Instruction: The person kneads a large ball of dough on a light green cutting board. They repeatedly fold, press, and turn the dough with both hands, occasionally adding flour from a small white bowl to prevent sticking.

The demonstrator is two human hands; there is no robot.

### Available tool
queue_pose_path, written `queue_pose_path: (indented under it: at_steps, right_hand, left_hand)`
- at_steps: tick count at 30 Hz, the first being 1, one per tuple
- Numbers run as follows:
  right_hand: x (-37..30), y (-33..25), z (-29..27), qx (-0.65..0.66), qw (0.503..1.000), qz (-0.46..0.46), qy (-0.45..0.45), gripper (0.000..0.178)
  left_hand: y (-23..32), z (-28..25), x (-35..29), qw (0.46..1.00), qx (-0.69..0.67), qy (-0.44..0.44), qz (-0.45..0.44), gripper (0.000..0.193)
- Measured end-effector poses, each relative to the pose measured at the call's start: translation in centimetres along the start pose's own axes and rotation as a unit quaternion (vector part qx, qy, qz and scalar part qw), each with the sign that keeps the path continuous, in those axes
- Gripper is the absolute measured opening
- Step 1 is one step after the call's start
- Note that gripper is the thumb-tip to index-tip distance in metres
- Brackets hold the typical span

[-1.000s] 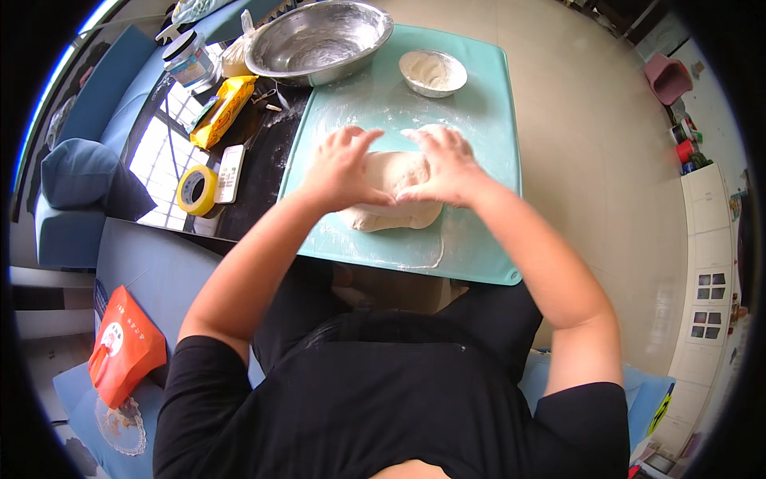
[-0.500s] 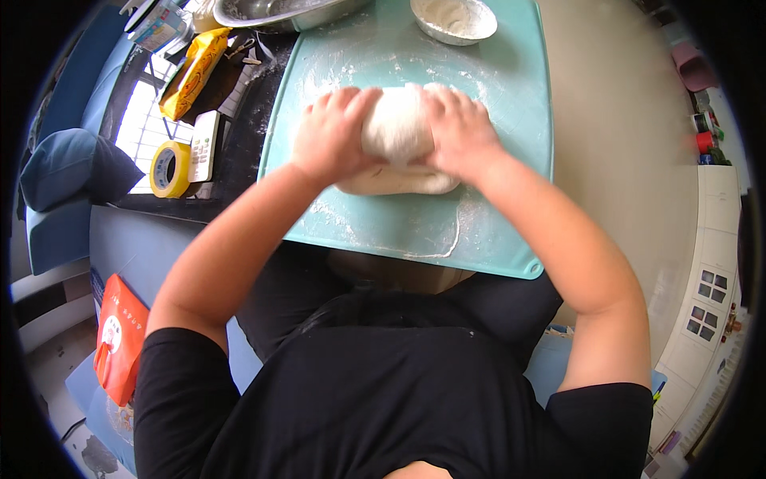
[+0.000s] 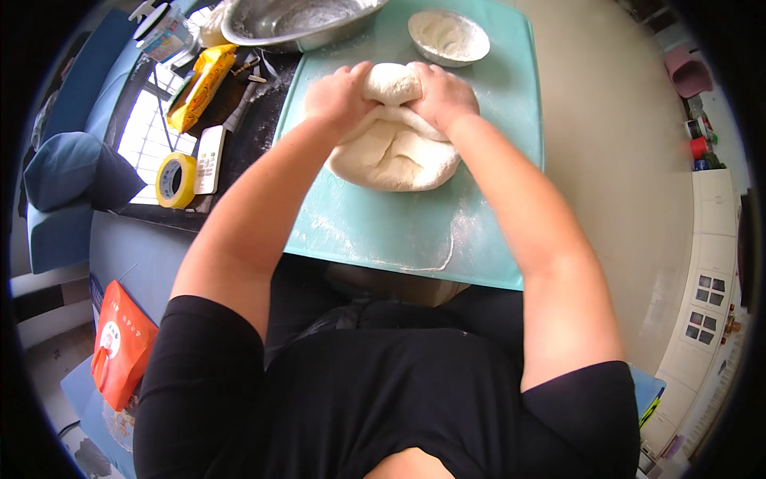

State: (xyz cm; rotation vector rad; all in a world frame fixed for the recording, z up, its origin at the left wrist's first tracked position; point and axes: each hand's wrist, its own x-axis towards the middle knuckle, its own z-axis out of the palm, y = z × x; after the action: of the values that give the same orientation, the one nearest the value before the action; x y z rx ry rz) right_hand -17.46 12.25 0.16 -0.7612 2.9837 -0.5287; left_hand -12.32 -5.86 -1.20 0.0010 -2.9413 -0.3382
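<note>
A large lump of white dough lies on a floured turquoise board. Its far part is squeezed into a rounded bulge between my two hands, while the near part spreads out with a crease across it. My left hand grips the left side of the bulge with curled fingers. From the right, my right hand presses into the same bulge, its fingers wrapped round the dough. The fingertips are partly hidden in it.
Beyond my hands stand a bowl of flour and a steel basin. On the dark table to the left lie a yellow tape roll, a white remote control and a yellow packet. An orange bag sits lower left.
Both hands have pushed farther away from me, and the far dough is now pinched into a bulge. More of the creased near part shows. The whole view has shifted slightly.
</note>
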Motion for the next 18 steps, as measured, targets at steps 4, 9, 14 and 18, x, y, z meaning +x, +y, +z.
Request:
queue_pose_path:
  at_steps: [4,9,14,18]
  right_hand:
    - [-2.7,-0.2,-0.3,0.016,0.999,0.008,-0.038,0.073]
    - [-10.4,-1.2,-5.8,0.081,0.993,-0.048,-0.074,0.094]
    - [-14.4,-2.2,-1.1,-0.003,0.997,-0.077,-0.006,0.103]
    - [-17.3,-1.6,1.0,-0.053,0.984,-0.147,0.086,0.099]
  left_hand:
    - [0.8,-1.5,-2.5,0.999,-0.032,-0.026,0.034,0.077]
    - [2.8,-8.3,-9.0,0.988,-0.091,-0.079,0.101,0.099]
    - [3.6,-4.6,-13.7,0.994,-0.057,0.02,0.087,0.107]
    - [3.3,-2.2,-16.6,0.987,-0.02,0.098,0.128,0.092]
